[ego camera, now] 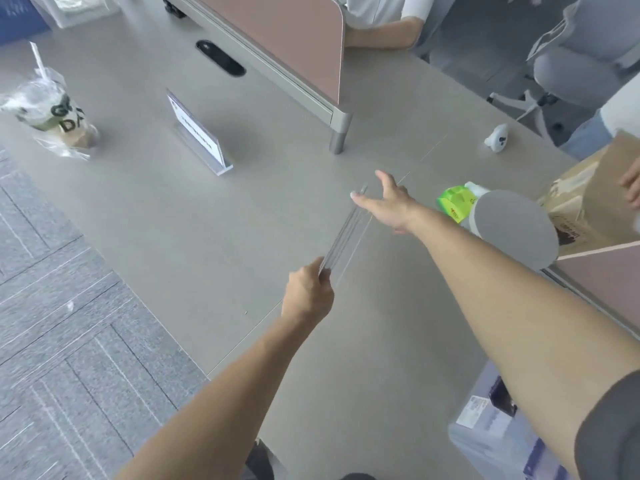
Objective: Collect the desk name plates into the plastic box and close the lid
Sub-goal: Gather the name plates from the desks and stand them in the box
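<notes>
Stack of clear name plates (346, 233): held in the air above the surface (242, 209), at frame centre, long axis running from 7 to 1 o'clock. Left hand (308, 292): grip closed round the near end of the stack. Right hand (388, 206): grip wide, fingers straight, thumb at the far end of the stack; contact cannot be confirmed. Standing name plate (197, 133): upright on the surface, at 10 o'clock from the stack, well apart. Plastic box (485, 431): below the surface edge at 5 o'clock, partly hidden by the right forearm. Bagged cup (52, 116): far at 9 to 10 o'clock. Green packet (452, 202): at 2 o'clock, near the right hand. Paper bag (588, 202): beyond it.
</notes>
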`<state>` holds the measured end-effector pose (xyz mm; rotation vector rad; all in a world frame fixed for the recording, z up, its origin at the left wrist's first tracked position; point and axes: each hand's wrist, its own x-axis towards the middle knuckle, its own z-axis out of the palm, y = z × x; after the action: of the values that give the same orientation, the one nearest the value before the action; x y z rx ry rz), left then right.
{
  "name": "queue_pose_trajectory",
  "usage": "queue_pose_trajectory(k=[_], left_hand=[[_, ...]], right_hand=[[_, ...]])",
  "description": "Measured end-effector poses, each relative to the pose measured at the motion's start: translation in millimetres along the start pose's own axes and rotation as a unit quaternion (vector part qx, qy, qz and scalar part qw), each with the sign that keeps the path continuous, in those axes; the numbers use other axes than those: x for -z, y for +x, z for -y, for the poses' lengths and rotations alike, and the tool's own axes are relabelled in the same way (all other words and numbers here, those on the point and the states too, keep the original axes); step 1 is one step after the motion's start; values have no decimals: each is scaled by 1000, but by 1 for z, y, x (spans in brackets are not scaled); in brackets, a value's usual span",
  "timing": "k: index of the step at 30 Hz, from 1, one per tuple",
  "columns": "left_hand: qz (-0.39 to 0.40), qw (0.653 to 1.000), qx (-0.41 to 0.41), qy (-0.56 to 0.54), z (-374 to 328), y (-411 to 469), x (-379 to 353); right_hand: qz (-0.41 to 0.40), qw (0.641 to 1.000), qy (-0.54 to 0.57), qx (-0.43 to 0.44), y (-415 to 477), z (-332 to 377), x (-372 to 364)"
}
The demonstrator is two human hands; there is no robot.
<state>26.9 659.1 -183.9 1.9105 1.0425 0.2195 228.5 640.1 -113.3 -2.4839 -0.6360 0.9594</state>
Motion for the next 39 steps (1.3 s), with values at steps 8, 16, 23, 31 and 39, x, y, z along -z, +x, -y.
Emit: queue_pose_trajectory(k=[8,16,23,31,39], left_hand=[[59,983,-152,-81,-42,-35,41],[358,905,-73,-219,-58,-76,61],[428,873,-118,-203,-90,-134,20],[464,868,-145,-106,-142,-190,-25],[499,852,-149,-48,-178,-254,-153]], right_hand=[[-21,972,234,-30,-78,10,39],[-106,960,257,43,-188,-3,59],[-164,950,261,45,-268,-50,88],[-238,909,343,22,-322,-150,108],[-253,900,352,-54,-365,-307,133]])
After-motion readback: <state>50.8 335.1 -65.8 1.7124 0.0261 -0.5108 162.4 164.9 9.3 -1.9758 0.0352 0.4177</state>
